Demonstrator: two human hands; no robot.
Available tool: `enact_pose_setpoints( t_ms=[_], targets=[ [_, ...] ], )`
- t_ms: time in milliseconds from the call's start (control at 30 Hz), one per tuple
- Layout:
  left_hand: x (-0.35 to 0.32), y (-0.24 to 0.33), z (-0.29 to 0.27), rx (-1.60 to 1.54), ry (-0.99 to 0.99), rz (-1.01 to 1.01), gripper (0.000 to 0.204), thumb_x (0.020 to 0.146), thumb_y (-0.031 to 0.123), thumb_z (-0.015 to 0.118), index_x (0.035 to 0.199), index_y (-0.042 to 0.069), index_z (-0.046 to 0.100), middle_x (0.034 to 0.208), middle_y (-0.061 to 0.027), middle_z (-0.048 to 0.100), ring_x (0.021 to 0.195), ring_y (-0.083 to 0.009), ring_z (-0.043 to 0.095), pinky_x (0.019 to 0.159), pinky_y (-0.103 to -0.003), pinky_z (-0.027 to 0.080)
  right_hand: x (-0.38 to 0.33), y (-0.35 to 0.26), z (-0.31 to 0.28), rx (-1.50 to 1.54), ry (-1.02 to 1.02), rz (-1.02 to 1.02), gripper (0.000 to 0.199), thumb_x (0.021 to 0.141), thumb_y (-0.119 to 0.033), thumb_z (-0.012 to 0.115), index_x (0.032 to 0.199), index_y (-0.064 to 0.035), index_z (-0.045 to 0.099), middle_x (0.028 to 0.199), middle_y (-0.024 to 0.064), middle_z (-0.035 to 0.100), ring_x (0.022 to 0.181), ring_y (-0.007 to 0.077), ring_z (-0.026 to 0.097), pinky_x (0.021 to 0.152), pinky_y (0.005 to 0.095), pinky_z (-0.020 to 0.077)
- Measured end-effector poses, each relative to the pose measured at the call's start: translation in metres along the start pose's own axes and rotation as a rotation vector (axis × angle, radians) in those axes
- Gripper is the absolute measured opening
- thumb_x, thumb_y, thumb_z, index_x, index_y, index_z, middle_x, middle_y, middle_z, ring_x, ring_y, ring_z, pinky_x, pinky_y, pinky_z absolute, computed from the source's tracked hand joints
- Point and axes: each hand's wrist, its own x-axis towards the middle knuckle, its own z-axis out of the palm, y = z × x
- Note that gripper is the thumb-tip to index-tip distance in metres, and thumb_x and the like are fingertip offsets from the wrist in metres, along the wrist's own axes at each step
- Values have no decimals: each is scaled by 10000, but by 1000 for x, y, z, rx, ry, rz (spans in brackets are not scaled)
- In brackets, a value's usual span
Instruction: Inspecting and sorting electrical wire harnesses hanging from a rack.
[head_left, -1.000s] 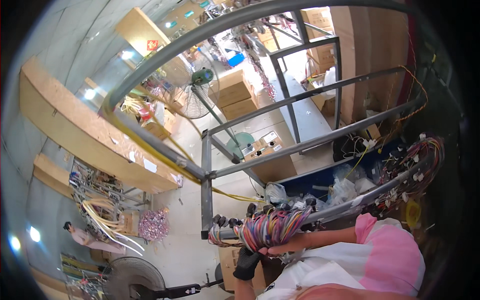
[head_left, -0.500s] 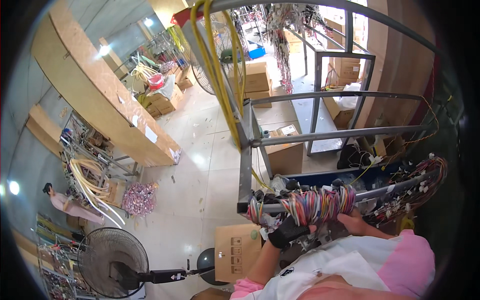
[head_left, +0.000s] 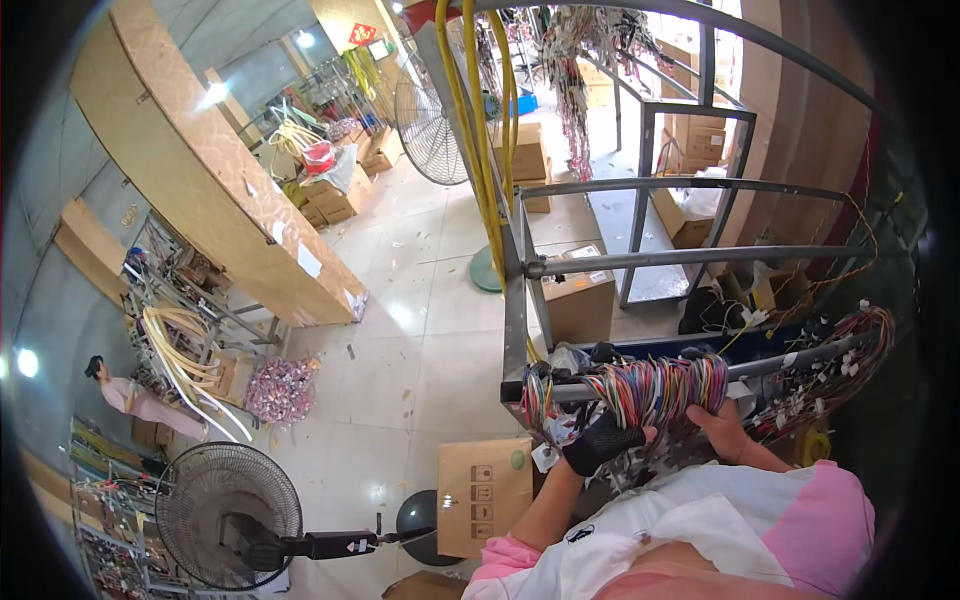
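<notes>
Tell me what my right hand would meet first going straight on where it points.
Probably the multicoloured wire bundle around the metal rail; your right hand seems to be touching its lower edge, though depth is unclear.

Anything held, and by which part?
Left hand and right hand are at the lower edge of the coloured wire bundle; whether they grip it cannot be told.

Before you, the wire bundle (head_left: 660,390) hangs over the front rail (head_left: 765,367) of the rack (head_left: 515,335), near its left corner; more wires (head_left: 835,368) hang toward the rail's right end. Your left hand (head_left: 605,443) is at the bundle's lower left, your right hand (head_left: 722,430) at its lower right. To your left sits 1 carton (head_left: 485,498), with 1 fan (head_left: 228,515) farther left. Another carton (head_left: 580,308) stands behind the front rail.
</notes>
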Motion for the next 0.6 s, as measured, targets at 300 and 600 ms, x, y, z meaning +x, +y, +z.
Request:
enact_pose_setpoints(
  t_ms=[300, 600],
  targets=[
    [2, 15, 3, -341, -72, -235, 690, 753, 133, 720, 1328, 65, 345, 1144, -77, 529, 952, -168, 567, 785, -312, 495, 1, -15, 1, -32, -79, -51, 366, 790, -159, 681, 1112, -21, 574, 1003, 15, 612, 903, 116, 550, 824, 277, 440],
    [-2, 17, 12, -324, 34, -132, 560, 759, 133, 716, 1237, 50, 437, 996, -56, 599, 772, -144, 612, 685, -283, 522, -2, -17, 3, -97, -81, 68, 321, 776, -164, 689, 1050, -42, 575, 905, 6, 597, 793, 90, 543, 701, 256, 458]
  ],
)
